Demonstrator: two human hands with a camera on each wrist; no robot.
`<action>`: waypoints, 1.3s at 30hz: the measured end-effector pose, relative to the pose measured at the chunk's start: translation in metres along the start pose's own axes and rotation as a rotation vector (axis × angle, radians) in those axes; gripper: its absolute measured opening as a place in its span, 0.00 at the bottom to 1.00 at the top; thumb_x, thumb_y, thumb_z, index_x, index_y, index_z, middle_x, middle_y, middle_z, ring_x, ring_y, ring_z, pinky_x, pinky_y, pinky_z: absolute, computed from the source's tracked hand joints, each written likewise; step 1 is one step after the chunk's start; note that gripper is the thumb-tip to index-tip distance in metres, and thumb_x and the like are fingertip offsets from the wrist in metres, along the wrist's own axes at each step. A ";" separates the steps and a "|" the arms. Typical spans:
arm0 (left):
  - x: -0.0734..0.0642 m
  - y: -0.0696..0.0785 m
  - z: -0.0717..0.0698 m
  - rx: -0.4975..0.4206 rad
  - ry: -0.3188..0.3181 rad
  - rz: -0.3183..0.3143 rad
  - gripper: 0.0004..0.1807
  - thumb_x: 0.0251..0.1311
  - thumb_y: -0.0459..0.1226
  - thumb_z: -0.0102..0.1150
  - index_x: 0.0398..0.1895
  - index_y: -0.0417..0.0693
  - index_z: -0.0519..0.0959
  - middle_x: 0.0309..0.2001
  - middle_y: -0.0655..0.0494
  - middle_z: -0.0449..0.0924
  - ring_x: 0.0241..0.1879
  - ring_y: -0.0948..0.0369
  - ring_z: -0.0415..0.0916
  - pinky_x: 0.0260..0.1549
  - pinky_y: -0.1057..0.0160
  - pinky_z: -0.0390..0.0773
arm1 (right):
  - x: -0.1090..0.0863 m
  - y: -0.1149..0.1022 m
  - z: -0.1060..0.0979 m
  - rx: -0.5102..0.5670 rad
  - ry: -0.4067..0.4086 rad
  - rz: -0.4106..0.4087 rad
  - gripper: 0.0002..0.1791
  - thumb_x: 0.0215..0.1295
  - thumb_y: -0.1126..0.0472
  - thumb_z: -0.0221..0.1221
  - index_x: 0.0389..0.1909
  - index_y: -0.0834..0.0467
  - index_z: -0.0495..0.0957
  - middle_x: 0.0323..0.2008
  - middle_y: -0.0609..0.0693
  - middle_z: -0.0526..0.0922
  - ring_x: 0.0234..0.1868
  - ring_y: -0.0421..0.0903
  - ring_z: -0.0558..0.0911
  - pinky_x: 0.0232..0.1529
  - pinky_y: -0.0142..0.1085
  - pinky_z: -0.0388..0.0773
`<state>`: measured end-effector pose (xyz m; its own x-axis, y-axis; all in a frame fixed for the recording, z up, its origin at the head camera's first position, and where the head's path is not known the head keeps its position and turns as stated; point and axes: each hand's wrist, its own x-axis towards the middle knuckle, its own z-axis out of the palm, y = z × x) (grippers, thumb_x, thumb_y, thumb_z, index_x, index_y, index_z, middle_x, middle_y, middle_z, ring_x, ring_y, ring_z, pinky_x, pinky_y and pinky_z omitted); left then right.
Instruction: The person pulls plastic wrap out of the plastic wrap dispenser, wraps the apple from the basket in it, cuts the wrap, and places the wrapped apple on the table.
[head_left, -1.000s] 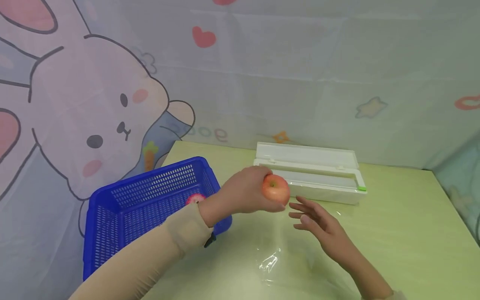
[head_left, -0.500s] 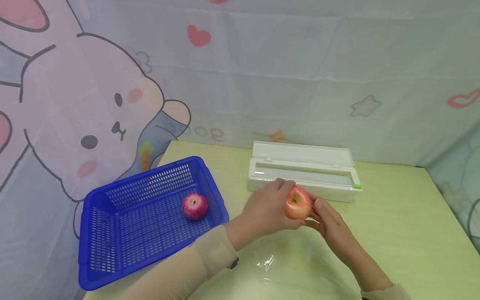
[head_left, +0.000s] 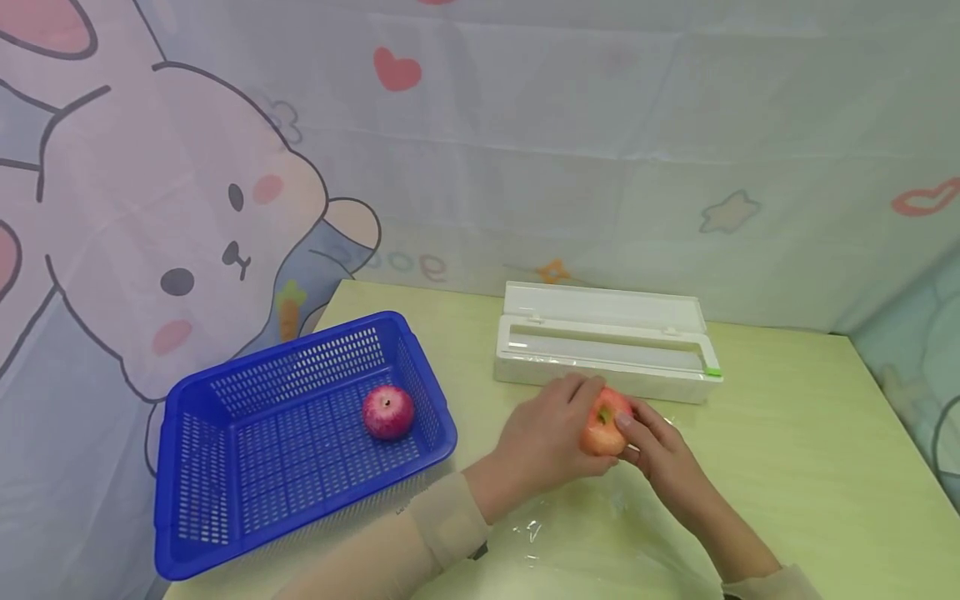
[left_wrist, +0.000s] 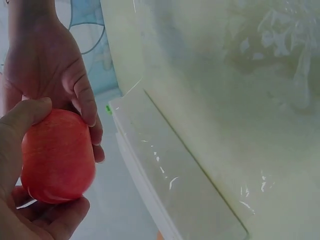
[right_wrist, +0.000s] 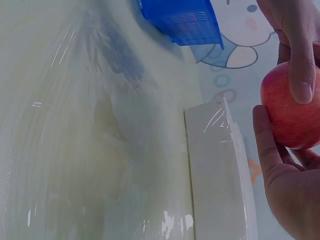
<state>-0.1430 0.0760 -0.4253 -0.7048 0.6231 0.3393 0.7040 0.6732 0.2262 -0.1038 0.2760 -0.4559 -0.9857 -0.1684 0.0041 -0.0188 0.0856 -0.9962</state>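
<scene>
Both hands hold a red-orange apple above the table, in front of a white cling film box. My left hand grips it from the left, with thumb and fingers spread round its side in the left wrist view. On the other side my right hand has its thumb on the apple near the stem and its fingers against the far side. Beneath the hands, clear film lies across the table, showing as shiny creases. The cling film box stands at the back with its lid raised.
A blue plastic basket stands on the table at the left. Inside it, near its right end, sits a darker red apple. Behind the pale green table hangs a printed cloth with a cartoon rabbit.
My left hand has carried the apple right and toward me, away from the basket. My right hand, apart from the apple a second ago, has come onto it.
</scene>
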 end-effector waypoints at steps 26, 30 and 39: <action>-0.014 -0.020 0.028 -0.559 -0.043 0.082 0.50 0.55 0.49 0.83 0.79 0.50 0.68 0.70 0.57 0.77 0.64 0.67 0.77 0.63 0.75 0.72 | -0.007 0.005 -0.034 0.039 -0.203 0.014 0.23 0.88 0.59 0.40 0.71 0.67 0.70 0.58 0.42 0.81 0.54 0.38 0.83 0.56 0.29 0.82; -0.016 -0.018 0.031 -0.545 0.011 0.073 0.48 0.53 0.48 0.84 0.76 0.49 0.70 0.67 0.57 0.78 0.61 0.67 0.78 0.61 0.76 0.73 | -0.008 0.001 -0.033 -0.023 -0.174 0.016 0.26 0.88 0.58 0.41 0.74 0.72 0.66 0.59 0.42 0.80 0.55 0.36 0.82 0.56 0.29 0.82; -0.017 -0.019 0.043 -0.605 0.101 0.012 0.46 0.52 0.43 0.84 0.74 0.47 0.71 0.66 0.54 0.79 0.59 0.63 0.79 0.58 0.69 0.79 | -0.015 -0.008 -0.033 -0.242 -0.122 -0.054 0.27 0.85 0.61 0.52 0.79 0.63 0.65 0.69 0.61 0.75 0.62 0.33 0.80 0.58 0.30 0.81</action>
<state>-0.1481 0.0698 -0.4751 -0.7058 0.5684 0.4229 0.6572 0.3025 0.6903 -0.0947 0.3098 -0.4453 -0.9551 -0.2947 0.0317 -0.1249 0.3032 -0.9447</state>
